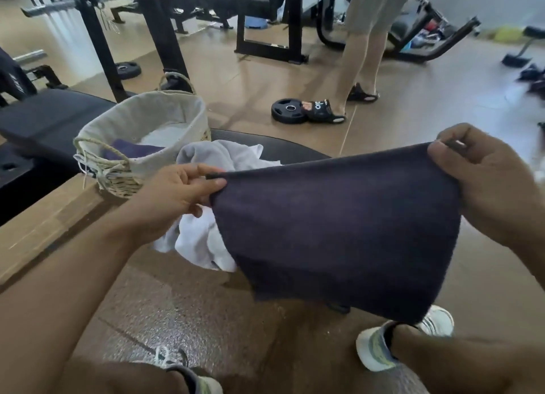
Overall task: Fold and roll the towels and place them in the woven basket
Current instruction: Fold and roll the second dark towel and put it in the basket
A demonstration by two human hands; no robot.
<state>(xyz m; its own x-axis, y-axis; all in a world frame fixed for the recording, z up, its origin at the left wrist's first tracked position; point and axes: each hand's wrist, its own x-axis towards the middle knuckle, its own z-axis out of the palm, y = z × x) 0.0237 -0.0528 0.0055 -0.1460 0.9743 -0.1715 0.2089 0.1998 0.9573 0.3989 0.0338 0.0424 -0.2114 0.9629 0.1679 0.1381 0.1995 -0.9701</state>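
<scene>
Dark navy towel [339, 231] hanging spread in the air; crumpled white towels [203, 240] beside lined woven basket [141, 140]

The dark towel [339, 231] hides part of the white towels [203, 246] behind it; the standing person [365, 40] is cut off above the thighs.

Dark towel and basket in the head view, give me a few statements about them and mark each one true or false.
1. Both hands hold the dark towel by its top edge, the left hand at one corner and the right hand at the other. True.
2. The dark towel is already rolled up tight. False: it hangs spread out flat.
3. The woven basket has something purple inside. True.
4. The white towels lie inside the basket. False: they sit in a heap beside it.
5. The basket has no handles. False: rope handles show on two sides.
</scene>
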